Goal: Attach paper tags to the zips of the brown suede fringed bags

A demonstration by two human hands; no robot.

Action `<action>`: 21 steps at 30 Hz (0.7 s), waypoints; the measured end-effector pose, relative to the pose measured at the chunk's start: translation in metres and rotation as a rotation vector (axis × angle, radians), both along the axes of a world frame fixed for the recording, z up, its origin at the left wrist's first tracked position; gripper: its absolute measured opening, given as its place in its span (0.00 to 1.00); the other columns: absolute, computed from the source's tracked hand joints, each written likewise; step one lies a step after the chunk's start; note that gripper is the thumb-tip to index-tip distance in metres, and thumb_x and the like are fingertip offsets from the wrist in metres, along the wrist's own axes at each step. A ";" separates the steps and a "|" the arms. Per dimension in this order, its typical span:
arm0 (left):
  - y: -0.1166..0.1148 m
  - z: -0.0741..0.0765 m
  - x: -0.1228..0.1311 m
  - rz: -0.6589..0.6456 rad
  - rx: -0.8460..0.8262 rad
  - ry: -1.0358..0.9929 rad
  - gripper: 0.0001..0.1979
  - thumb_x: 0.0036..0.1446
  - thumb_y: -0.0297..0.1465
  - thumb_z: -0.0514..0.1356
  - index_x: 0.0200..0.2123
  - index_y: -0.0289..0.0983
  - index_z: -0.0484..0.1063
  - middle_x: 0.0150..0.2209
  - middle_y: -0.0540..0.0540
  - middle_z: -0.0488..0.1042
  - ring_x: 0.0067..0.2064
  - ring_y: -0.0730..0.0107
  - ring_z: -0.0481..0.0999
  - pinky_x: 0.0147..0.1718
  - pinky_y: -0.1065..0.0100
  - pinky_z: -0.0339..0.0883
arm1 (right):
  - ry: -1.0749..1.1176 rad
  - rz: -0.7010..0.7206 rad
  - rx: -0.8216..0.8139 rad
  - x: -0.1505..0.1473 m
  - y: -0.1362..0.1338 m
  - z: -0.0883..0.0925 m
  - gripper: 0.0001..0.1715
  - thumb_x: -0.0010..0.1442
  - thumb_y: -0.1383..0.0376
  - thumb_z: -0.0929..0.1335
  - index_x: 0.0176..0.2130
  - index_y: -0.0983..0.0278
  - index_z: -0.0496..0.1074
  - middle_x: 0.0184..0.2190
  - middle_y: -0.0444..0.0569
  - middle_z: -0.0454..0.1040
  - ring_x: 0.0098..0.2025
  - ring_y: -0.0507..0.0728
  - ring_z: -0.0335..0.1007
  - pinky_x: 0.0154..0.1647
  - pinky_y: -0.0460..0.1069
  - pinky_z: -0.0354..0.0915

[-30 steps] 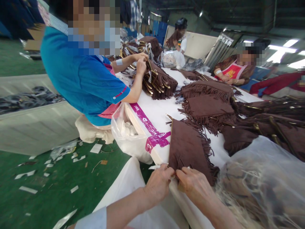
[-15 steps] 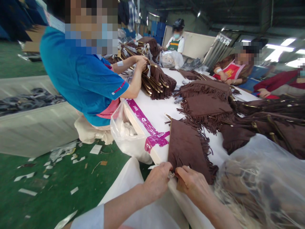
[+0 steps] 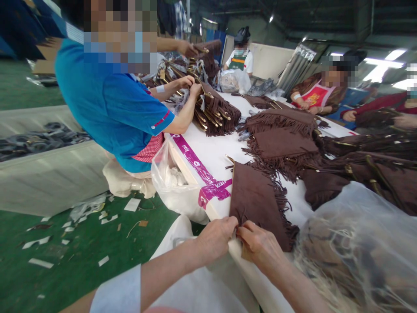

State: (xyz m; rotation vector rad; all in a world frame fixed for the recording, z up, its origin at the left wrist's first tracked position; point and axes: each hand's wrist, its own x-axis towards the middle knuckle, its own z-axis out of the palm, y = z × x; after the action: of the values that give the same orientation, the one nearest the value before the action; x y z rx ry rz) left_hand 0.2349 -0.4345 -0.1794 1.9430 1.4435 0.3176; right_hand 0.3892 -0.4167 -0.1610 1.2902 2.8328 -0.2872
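Observation:
A dark brown fringed pouch [image 3: 256, 195] lies flat at the table's near corner. A gold zip runs along its left edge, and fringe hangs from its right side. At the pouch's near corner, my left hand [image 3: 215, 238] is closed in a pinch. Close beside it, my right hand [image 3: 262, 244] pinches the same corner, fingers bent. A small tan piece [image 3: 246, 252] shows under the right fingers. Whatever lies between the fingertips is too small to make out.
Brown fringed pouches [image 3: 286, 145] lie about the white table [image 3: 221, 152]. A clear bag [image 3: 361, 248] sits at right. To the left, a co-worker in blue [image 3: 114, 104] handles a pouch pile [image 3: 216, 111]. Scraps litter the green floor [image 3: 81, 278].
My hands stay at the pouch's corner; the left has shifted slightly up and right. Behind the co-worker in blue, another person's arm has appeared, holding a brown pouch.

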 end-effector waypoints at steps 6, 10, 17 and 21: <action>0.012 0.013 -0.006 0.037 -0.041 -0.029 0.09 0.49 0.27 0.53 0.36 0.38 0.66 0.28 0.49 0.71 0.31 0.68 0.70 0.26 0.72 0.58 | 0.061 -0.032 -0.155 -0.001 -0.002 0.007 0.15 0.53 0.76 0.59 0.36 0.63 0.70 0.32 0.48 0.70 0.31 0.53 0.69 0.29 0.45 0.61; 0.021 0.014 -0.008 0.033 -0.055 -0.058 0.11 0.46 0.24 0.53 0.36 0.37 0.67 0.29 0.50 0.71 0.31 0.71 0.70 0.27 0.74 0.58 | 0.191 -0.109 -0.231 -0.002 -0.004 0.003 0.11 0.54 0.72 0.59 0.35 0.63 0.68 0.32 0.47 0.68 0.31 0.52 0.68 0.30 0.46 0.62; 0.048 0.018 -0.013 -0.065 -0.095 -0.041 0.10 0.42 0.23 0.55 0.32 0.35 0.69 0.28 0.51 0.71 0.30 0.74 0.68 0.22 0.77 0.56 | 0.266 -0.111 -0.085 -0.003 -0.002 -0.011 0.09 0.56 0.69 0.58 0.31 0.64 0.65 0.28 0.47 0.66 0.28 0.52 0.67 0.27 0.46 0.61; 0.068 0.036 -0.014 -0.173 -0.110 0.002 0.12 0.39 0.20 0.56 0.30 0.35 0.71 0.27 0.51 0.71 0.28 0.74 0.67 0.21 0.76 0.56 | 0.280 -0.072 0.051 -0.005 0.003 -0.012 0.09 0.58 0.67 0.57 0.30 0.64 0.64 0.26 0.46 0.66 0.25 0.52 0.66 0.25 0.45 0.60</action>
State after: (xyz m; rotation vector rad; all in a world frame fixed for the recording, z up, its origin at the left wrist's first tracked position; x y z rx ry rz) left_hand 0.2211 -0.3669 -0.1435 1.9627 1.2562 0.1547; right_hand 0.3846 -0.4136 -0.1730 1.4714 3.0426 -0.4312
